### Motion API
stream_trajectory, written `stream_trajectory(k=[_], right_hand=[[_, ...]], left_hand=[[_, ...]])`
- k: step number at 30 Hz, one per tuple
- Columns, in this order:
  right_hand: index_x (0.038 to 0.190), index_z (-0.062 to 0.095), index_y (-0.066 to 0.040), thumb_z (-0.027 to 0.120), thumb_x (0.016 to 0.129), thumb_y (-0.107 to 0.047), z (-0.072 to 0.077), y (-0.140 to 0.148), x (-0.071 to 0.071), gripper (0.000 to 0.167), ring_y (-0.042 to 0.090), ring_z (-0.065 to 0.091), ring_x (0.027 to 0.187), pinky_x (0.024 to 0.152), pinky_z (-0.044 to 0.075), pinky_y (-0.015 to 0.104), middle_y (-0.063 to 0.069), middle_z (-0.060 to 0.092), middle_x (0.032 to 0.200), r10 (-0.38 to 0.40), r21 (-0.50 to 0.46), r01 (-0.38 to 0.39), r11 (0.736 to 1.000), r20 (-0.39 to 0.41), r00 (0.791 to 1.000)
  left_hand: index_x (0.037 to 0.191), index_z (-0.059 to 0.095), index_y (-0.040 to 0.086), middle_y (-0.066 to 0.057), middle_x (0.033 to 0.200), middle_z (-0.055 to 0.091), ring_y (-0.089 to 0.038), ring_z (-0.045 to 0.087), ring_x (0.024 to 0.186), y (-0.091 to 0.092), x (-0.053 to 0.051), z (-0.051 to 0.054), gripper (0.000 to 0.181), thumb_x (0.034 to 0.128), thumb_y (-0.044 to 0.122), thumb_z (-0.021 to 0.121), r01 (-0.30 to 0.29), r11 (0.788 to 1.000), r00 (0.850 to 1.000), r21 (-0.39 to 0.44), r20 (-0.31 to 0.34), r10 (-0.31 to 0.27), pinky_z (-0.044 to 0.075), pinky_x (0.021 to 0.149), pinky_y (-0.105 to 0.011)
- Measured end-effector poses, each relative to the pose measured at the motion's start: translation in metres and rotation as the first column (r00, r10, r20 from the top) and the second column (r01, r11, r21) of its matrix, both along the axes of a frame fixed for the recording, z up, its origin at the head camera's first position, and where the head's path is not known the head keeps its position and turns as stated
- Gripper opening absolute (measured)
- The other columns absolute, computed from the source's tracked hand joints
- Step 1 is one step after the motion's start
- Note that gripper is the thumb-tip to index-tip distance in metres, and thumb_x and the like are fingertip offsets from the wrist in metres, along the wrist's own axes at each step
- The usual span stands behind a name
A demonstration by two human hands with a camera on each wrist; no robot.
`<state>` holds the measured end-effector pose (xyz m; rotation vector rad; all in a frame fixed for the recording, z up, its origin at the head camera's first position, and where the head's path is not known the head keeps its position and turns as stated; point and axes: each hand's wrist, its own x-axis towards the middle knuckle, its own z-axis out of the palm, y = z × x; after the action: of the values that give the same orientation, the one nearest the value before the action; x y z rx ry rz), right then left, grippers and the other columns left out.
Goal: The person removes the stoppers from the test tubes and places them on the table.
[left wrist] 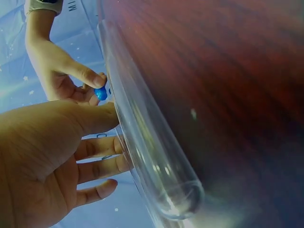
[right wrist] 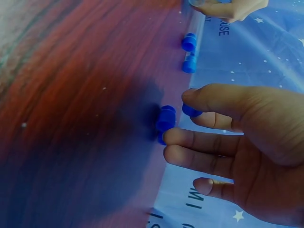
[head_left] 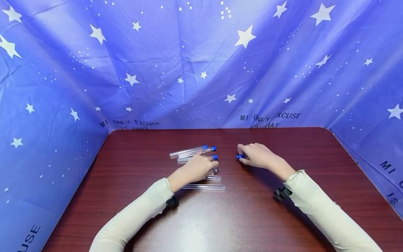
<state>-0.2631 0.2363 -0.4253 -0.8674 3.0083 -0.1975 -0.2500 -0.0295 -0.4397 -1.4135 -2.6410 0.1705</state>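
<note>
Several clear test tubes lie side by side on the table; the farther tubes [head_left: 188, 151] wear blue caps, while the nearest tube [head_left: 204, 187] shows no cap. Over this row my left hand [head_left: 196, 167] reaches down and grips one tube [head_left: 215, 170] whose end peeks out by the fingers; its fingertips are partly hidden in the left wrist view. A closer tube [left wrist: 152, 142] fills the front of that view. To the right, my right hand [head_left: 256, 155] pinches a blue cap [right wrist: 192, 110] between thumb and index finger. More blue caps [right wrist: 166, 118] lie on the table beside its fingertips.
The dark red wooden table [head_left: 252, 217] has rounded far corners. A blue curtain [head_left: 189, 63] with white stars and lettering hangs behind it and along both sides. Both wrists carry a black camera, such as the right one [head_left: 282, 193].
</note>
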Motion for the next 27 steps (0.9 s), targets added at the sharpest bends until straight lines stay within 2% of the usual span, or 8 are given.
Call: stream_trajectory(k=[7, 12, 21, 27], right_hand=[[0.084, 0.053, -0.014, 0.077, 0.086, -0.018, -0.002, 0.001, 0.003, 0.024, 0.012, 0.045, 0.056, 0.055, 0.038, 0.032, -0.008, 0.049, 0.063, 0.002, 0.021, -0.002, 1.0, -0.018, 1.0], [0.082, 0.051, -0.015, 0.077, 0.085, -0.017, -0.003, 0.001, 0.007, 0.026, 0.013, 0.042, 0.056, 0.054, 0.036, 0.032, -0.008, 0.048, 0.063, 0.025, 0.025, -0.024, 0.999, -0.049, 0.998], [0.079, 0.051, -0.015, 0.08, 0.082, -0.016, -0.012, 0.0, 0.012, 0.029, 0.011, 0.045, 0.055, 0.056, 0.037, 0.032, -0.008, 0.051, 0.062, 0.068, 0.051, -0.062, 0.997, -0.12, 0.99], [0.078, 0.049, -0.015, 0.081, 0.078, -0.015, -0.015, 0.001, 0.014, 0.032, 0.02, 0.059, 0.059, 0.056, 0.04, 0.036, -0.004, 0.055, 0.062, 0.097, 0.074, -0.083, 0.994, -0.206, 0.974]], left_hand=[[0.103, 0.069, 0.021, 0.004, 0.106, 0.075, -0.015, 0.073, 0.102, 0.001, 0.002, -0.004, 0.018, 0.0936, 0.035, 0.072, 0.016, 1.0, 0.999, 0.0, 0.052, -0.016, 0.052, 0.102, -0.049], [0.104, 0.069, 0.021, 0.002, 0.106, 0.075, -0.016, 0.072, 0.105, 0.001, 0.003, -0.003, 0.021, 0.0934, 0.039, 0.07, 0.029, 1.0, 0.997, -0.007, 0.074, -0.029, 0.05, 0.106, -0.052], [0.108, 0.07, 0.022, 0.003, 0.109, 0.075, -0.016, 0.071, 0.109, 0.0, 0.007, -0.002, 0.023, 0.0953, 0.041, 0.067, 0.07, 0.997, 0.996, -0.027, 0.06, -0.068, 0.052, 0.101, -0.049], [0.103, 0.069, 0.022, 0.004, 0.102, 0.074, -0.013, 0.07, 0.104, 0.001, 0.008, -0.004, 0.02, 0.0956, 0.041, 0.067, 0.076, 0.997, 0.997, -0.019, 0.036, -0.075, 0.054, 0.092, -0.043]])
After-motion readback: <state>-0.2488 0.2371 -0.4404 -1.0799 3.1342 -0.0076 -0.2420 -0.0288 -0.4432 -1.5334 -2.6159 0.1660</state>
